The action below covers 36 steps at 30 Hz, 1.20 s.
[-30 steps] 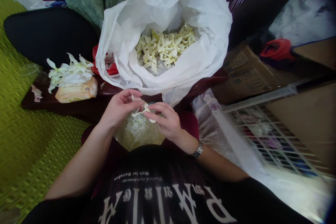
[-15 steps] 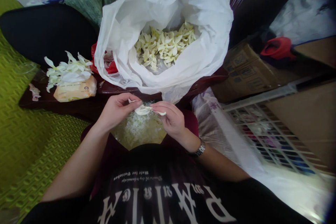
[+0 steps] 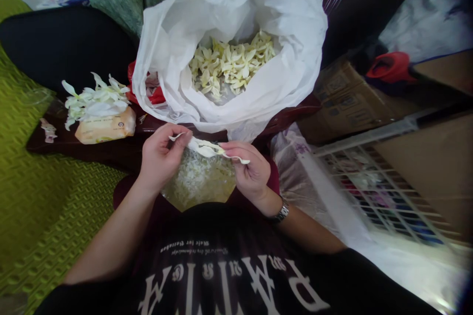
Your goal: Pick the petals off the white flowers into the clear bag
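My left hand [image 3: 160, 157] is closed in a pinch on one end of a white flower [image 3: 207, 148], and a petal tip curls out past its thumb. At the flower's other end, my right hand [image 3: 252, 170] grips it between thumb and fingers, with a long petal sticking out over the knuckles. The flower stretches between the two hands. Below them, between my knees, sits a yellowish see-through container [image 3: 185, 201] holding loose white petals or shreds [image 3: 195, 174]. Beyond the hands, a large white plastic bag [image 3: 299, 54] gapes around a heap of pale flowers [image 3: 238, 61].
The bag rests on a dark wooden bench [image 3: 155, 127]. To the left, white flowers [image 3: 96, 96] lie on an orange wipes pack [image 3: 107, 128], near a red bag [image 3: 157, 94]. Cardboard boxes [image 3: 347, 103] and a white wire rack [image 3: 384, 197] stand at the right.
My hands have moved apart, the left one leftward and slightly up, the right one rightward. More of the flower shows between them, drawn out longer.
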{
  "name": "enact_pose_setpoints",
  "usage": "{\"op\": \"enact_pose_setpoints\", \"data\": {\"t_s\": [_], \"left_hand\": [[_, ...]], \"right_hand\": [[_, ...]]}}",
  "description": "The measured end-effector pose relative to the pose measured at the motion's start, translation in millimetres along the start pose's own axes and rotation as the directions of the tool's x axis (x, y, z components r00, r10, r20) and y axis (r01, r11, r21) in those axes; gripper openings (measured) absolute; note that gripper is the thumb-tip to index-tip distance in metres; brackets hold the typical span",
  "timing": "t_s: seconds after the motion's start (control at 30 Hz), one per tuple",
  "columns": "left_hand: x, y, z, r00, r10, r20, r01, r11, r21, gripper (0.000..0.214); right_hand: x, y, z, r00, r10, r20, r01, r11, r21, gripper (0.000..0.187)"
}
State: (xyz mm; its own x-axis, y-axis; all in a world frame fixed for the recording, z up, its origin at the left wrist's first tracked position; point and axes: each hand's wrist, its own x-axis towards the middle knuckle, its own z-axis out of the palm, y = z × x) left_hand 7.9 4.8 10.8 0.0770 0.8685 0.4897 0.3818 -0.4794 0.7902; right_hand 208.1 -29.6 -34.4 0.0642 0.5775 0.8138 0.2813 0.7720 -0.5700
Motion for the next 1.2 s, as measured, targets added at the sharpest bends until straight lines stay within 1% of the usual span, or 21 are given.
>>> {"op": "enact_pose_setpoints", "data": {"t_s": [0.07,0.1,0.13,0.17,0.2,0.23,0.27,0.33,0.4,0.43,0.5,0.57,0.63,0.67,0.77,0.83,0.93,0.97,1.03,1.1,1.2], "left_hand": [[3,-1,-4.7,0.999,0.003,-0.04,-0.003,1.0,-0.002,0.012],[5,-4,-9.2,0.995,-0.001,-0.098,0.0,1.0,-0.008,0.012],[8,-6,-14.9,0.984,-0.007,-0.18,0.004,1.0,-0.017,0.013],[10,-9,-21.2,0.964,-0.017,-0.264,0.01,1.0,-0.027,0.012],[13,-11,-27.1,0.943,-0.026,-0.331,0.015,0.999,-0.034,0.012],[16,-13,-31.7,0.926,-0.027,-0.375,0.016,0.999,-0.033,0.012],[18,-13,-34.5,0.923,-0.021,-0.384,0.015,1.0,-0.019,0.013],[20,-11,-33.0,0.952,-0.029,-0.306,0.036,0.999,0.015,0.016],[20,-8,-24.5,0.98,-0.09,-0.179,0.093,0.996,0.006,0.023],[20,-8,-19.3,0.986,-0.132,-0.103,0.132,0.991,-0.006,0.028],[20,-7,-10.5,0.978,-0.201,0.052,0.201,0.98,0.008,0.036],[21,-6,-6.2,0.959,-0.226,0.171,0.215,0.973,0.082,0.038],[23,-3,-5.7,0.948,-0.215,0.235,0.185,0.972,0.146,0.039],[24,0,-5.9,0.951,-0.189,0.245,0.156,0.977,0.149,0.038],[27,15,-3.8,0.956,-0.095,0.277,0.082,0.995,0.055,0.033],[28,25,0.9,0.927,-0.096,0.363,0.122,0.991,-0.049,0.032],[29,31,9.8,0.838,-0.164,0.52,0.293,0.94,-0.176,0.033],[29,30,12.3,0.817,-0.179,0.548,0.34,0.917,-0.207,0.031],[29,25,15.9,0.802,-0.196,0.564,0.399,0.879,-0.262,0.027],[28,18,17.5,0.816,-0.207,0.539,0.419,0.855,-0.305,0.023],[24,11,18.0,0.865,-0.21,0.457,0.389,0.855,-0.343,0.017]], "right_hand": [[2,-1,-1,0.998,0.043,-0.046,-0.041,0.998,0.045,0.018],[4,0,-4,0.99,0.082,-0.116,-0.073,0.994,0.079,0.017],[8,2,-8,0.968,0.129,-0.215,-0.105,0.987,0.118,0.017],[12,4,-12,0.929,0.179,-0.325,-0.133,0.978,0.159,0.016],[17,7,-18,0.876,0.232,-0.424,-0.159,0.967,0.201,0.016],[23,10,-23,0.834,0.276,-0.477,-0.183,0.955,0.232,0.015],[28,13,-28,0.82,0.321,-0.473,-0.218,0.941,0.259,0.014],[37,17,-35,0.829,0.411,-0.379,-0.31,0.902,0.3,0.013],[41,18,-35,0.832,0.501,-0.237,-0.415,0.847,0.333,0.016],[42,17,-33,0.823,0.539,-0.178,-0.463,0.819,0.341,0.017],[42,15,-27,0.795,0.6,-0.09,-0.541,0.769,0.34,0.02],[41,12,-21,0.769,0.639,-0.018,-0.6,0.732,0.322,0.022],[39,11,-16,0.745,0.666,0.048,-0.646,0.701,0.303,0.024],[38,10,-15,0.733,0.675,0.079,-0.664,0.686,0.298,0.024],[38,9,-11,0.71,0.686,0.161,-0.696,0.647,0.311,0.024],[39,9,-7,0.702,0.67,0.243,-0.709,0.623,0.329,0.024],[43,10,-3,0.707,0.634,0.315,-0.707,0.622,0.335,0.024],[44,10,-1,0.715,0.625,0.313,-0.699,0.636,0.326,0.024],[44,10,1,0.729,0.611,0.308,-0.684,0.662,0.305,0.025],[43,10,3,0.722,0.607,0.331,-0.691,0.656,0.304,0.027],[35,8,5,0.684,0.633,0.362,-0.729,0.586,0.354,0.032]]}}
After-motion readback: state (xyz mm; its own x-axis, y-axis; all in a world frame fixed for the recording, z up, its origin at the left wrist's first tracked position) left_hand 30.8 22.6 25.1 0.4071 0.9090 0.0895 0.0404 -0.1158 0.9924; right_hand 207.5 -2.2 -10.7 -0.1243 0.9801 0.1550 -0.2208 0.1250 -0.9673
